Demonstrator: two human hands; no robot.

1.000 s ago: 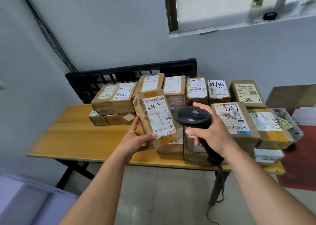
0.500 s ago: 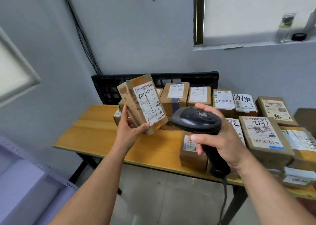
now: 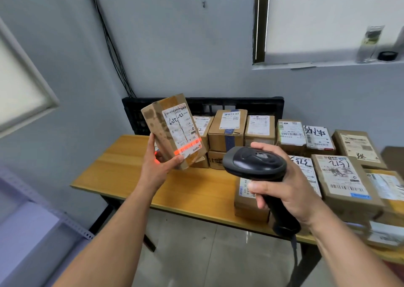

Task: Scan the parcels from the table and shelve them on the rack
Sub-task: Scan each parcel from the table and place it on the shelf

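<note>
My left hand (image 3: 158, 165) grips a brown cardboard parcel (image 3: 172, 131) by its lower end and holds it tilted above the wooden table (image 3: 131, 173). Its white label faces me, and a red scan line glows across the barcode near the bottom. My right hand (image 3: 282, 190) holds a black barcode scanner (image 3: 254, 163) by its handle, with the head aimed left at the parcel. Several more labelled parcels (image 3: 343, 177) lie on the table's right and back parts.
A black plastic crate (image 3: 262, 105) stands on edge against the wall behind the parcels. A grey metal rack (image 3: 32, 221) shows at the lower left. Black cables run down the wall, and a window ledge with a bottle sits at the upper right.
The view has swung left. My left hand has lifted the parcel higher and further left, the scanner has come up beside it, and a red scan line now lies on the label.
</note>
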